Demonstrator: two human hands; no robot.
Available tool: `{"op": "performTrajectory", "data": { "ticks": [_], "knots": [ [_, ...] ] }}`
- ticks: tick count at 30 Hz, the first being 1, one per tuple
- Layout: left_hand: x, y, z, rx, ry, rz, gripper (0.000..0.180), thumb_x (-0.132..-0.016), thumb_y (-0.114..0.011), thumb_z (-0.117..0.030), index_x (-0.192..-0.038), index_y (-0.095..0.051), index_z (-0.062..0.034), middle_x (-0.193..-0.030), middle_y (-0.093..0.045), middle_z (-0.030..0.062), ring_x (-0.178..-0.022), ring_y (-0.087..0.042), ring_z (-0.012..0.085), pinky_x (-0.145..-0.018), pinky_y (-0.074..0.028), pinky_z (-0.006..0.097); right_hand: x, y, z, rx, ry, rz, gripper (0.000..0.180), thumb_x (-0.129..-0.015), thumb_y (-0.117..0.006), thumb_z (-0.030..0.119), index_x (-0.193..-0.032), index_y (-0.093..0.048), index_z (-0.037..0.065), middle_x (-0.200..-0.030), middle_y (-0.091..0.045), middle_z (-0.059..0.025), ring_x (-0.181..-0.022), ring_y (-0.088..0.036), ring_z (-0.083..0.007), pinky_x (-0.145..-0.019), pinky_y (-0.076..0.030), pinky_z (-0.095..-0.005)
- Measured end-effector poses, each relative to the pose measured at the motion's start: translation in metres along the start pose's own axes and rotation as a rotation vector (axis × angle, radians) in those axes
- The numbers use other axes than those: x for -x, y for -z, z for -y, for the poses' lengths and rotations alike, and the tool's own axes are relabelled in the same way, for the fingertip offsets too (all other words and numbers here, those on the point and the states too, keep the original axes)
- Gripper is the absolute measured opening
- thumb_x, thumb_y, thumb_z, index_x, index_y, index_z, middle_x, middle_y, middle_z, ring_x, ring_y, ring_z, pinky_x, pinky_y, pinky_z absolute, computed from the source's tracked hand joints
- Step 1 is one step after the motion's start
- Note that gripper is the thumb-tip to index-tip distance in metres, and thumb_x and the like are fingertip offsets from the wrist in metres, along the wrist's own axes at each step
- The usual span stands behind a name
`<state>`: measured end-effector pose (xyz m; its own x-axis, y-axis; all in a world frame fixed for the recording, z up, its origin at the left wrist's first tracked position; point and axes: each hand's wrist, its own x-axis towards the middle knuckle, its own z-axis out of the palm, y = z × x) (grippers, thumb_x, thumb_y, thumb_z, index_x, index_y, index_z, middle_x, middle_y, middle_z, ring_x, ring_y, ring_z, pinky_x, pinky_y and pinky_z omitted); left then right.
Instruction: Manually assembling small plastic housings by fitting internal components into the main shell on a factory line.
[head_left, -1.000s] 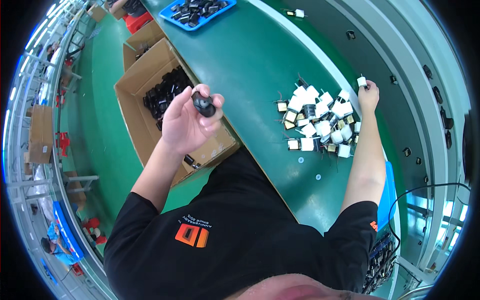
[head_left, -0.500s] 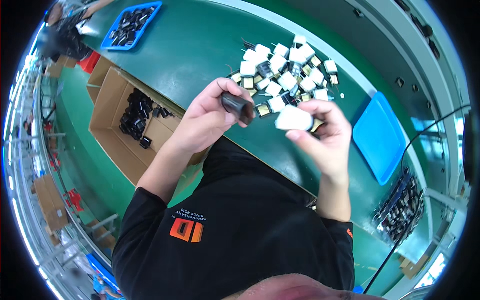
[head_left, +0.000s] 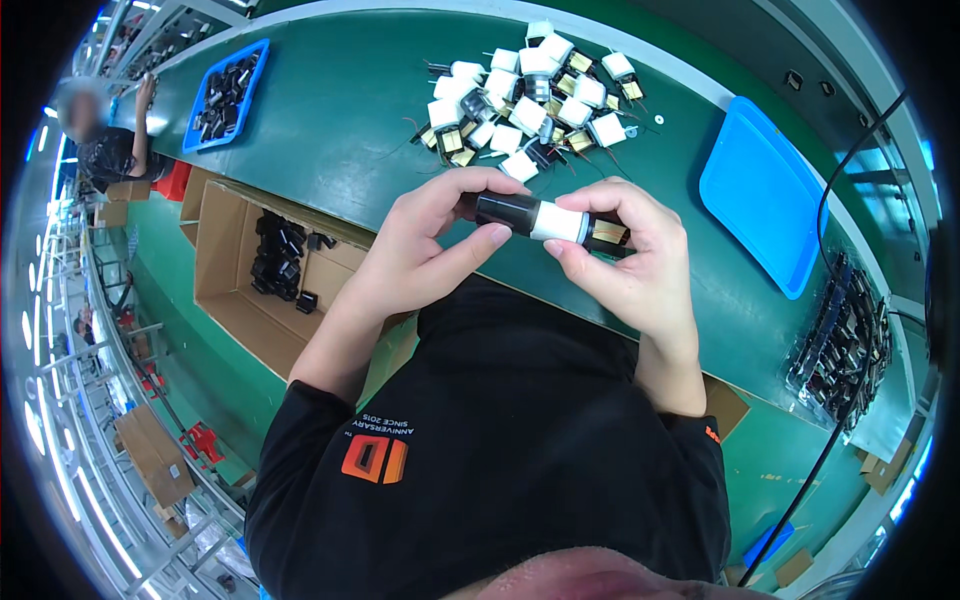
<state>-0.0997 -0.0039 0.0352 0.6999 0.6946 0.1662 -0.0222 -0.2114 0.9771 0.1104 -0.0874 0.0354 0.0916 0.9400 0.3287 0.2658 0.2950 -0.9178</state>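
Between the hands: black cylindrical part (head_left: 505, 209) and white part (head_left: 560, 223) joined end to end in one short bar, held level above the near edge of the green table (head_left: 330, 120); a yellow-brown winding (head_left: 608, 234) shows at the bar's right end

Left hand (head_left: 425, 250): fingers curled over the black end, thumb pressing from below; grasping it firmly

Right hand (head_left: 630, 265): fingertips pinching the white end and the winding, thumb beneath; closed on the white part

Just beyond the grip: heap of small white coil parts (head_left: 530, 95) with yellow-brown windings and thin wire leads, lying loose on the table; near the bar but not touching it

Right of the grip: blue tray (head_left: 765, 195) lying flat on the table; further right, a rack of dark parts (head_left: 840, 340), well apart

Left of and below the grip: open cardboard box (head_left: 225, 270) beside the table, holding black parts (head_left: 275, 255) along its far side

Far left beyond the grip: second blue tray (head_left: 228, 95) filled with black pieces; another person (head_left: 100, 150) close by it, well apart from the held bar

Nearest the camera: wearer's black shirt (head_left: 500, 440) with an orange emblem
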Motion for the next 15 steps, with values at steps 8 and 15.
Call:
{"op": "performTrajectory", "data": {
  "ticks": [8,15],
  "knots": [
    [-0.002,0.007,-0.005,-0.072,0.107,0.142,0.038,-0.089,-0.064,0.000,-0.125,-0.053,0.0031,-0.115,-0.061,0.0099,-0.103,-0.060,0.0144,-0.089,-0.049,0.030,0.009,-0.011,-0.013,-0.361,-0.256,-0.051,0.027,-0.076,-0.077,0.002,-0.101,-0.065,0.002,-0.090,-0.067,-0.0018,-0.081,-0.060,-0.0056,-0.070,-0.049,-0.0226],
    [-0.007,0.004,-0.003,-0.184,0.075,0.183,0.037,-0.085,-0.070,-0.006,-0.120,-0.061,-0.0009,-0.100,-0.067,0.0068,-0.088,-0.065,0.0146,-0.079,-0.052,0.028,0.008,-0.006,-0.030,-0.415,-0.280,0.098,0.026,-0.077,-0.075,0.002,-0.099,-0.061,0.002,-0.088,-0.064,-0.0010,-0.079,-0.057,-0.0053,-0.069,-0.046,-0.0210]
  ]
}}
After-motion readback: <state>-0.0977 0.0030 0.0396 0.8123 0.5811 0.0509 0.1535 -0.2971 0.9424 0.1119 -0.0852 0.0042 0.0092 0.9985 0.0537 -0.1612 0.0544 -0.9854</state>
